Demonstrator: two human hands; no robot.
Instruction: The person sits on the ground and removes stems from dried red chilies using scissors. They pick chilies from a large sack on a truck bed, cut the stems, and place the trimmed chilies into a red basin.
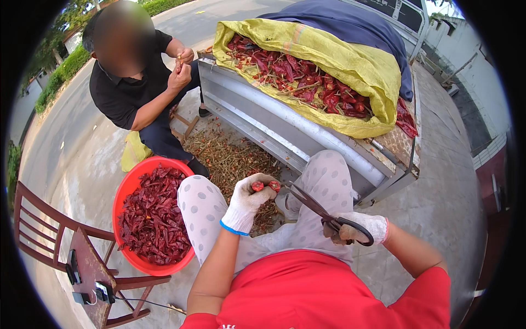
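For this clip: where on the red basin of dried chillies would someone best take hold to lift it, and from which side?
Probably the red basin's rolled rim, both hands on opposite bare sides from above. The rim is clear at its left edge; the knee overlaps its right, and chillies fill the inside.

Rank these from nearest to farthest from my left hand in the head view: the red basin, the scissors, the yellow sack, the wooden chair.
From the left hand:
1. Scissors, just to its right, blades pointing toward it.
2. Red basin, to its left, by the knee.
3. Wooden chair, farther left and lower.
4. Yellow sack, up ahead on the metal cart; its gap with the chair is slim.
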